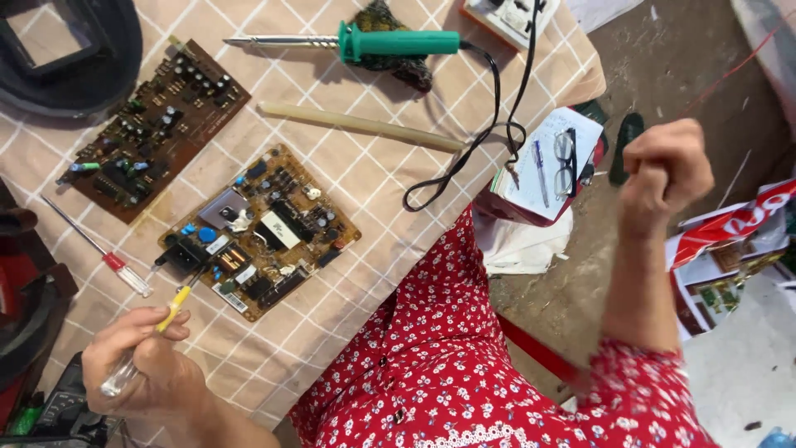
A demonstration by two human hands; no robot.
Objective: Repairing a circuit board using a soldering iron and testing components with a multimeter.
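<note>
Head view. My left hand [137,357] lies at the near edge of the surface [373,166], which is draped in a beige checked cloth. Its fingers [166,319] are curled and pressed around a yellow-handled screwdriver [170,314], whose dark tip points up toward the near corner of the tan circuit board [259,232] and lies just beside it; whether tip and board touch I cannot tell. The tan circuit board lies flat at the middle of the surface, crowded with components. Left of it lies a red-and-clear screwdriver [99,249], and beyond that a dark brown circuit board [153,124]. At the far side rests a green-handled soldering iron [373,41] with its black cord [489,116] trailing to the right, and just nearer a pale stick [361,126]. My right hand [663,170] is raised off to the right, clear of the surface, its fingers pressed together in a loose fist; I cannot tell whether it holds anything. Beneath it, spectacles [565,158] and a pen [539,170] lie on a notepad [543,162].
</note>
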